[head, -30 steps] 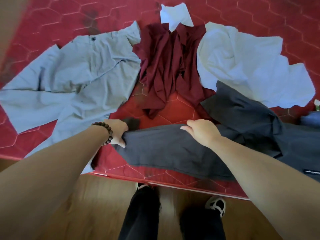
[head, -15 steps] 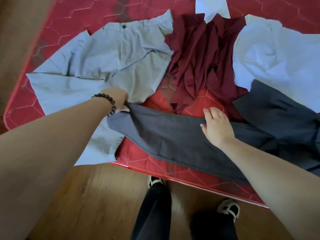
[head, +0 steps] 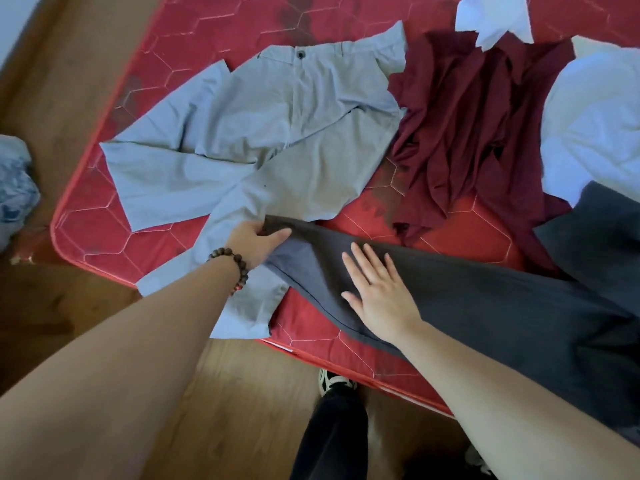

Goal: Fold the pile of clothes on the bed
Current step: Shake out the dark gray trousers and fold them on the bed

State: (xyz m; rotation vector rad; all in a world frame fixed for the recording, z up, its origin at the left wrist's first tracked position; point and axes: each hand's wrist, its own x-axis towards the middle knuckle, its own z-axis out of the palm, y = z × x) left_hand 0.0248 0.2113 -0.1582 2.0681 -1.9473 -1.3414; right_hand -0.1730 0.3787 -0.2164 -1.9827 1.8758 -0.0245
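Dark grey trousers stretch across the near edge of the red mattress, one leg running left. My left hand, with a bead bracelet on its wrist, grips the end of that leg where it overlaps the light grey trousers. My right hand lies flat on the dark leg with fingers spread. A maroon garment lies crumpled behind, and a white garment sits at the right.
A small white cloth lies at the mattress's far side. A pale blue bundle sits on the wooden floor at the left. My legs and shoes stand below the mattress edge.
My left hand has pulled the dark leg's end further left onto the light grey trousers. My right hand went from curled on the cloth to flat on it. The view shifted left.
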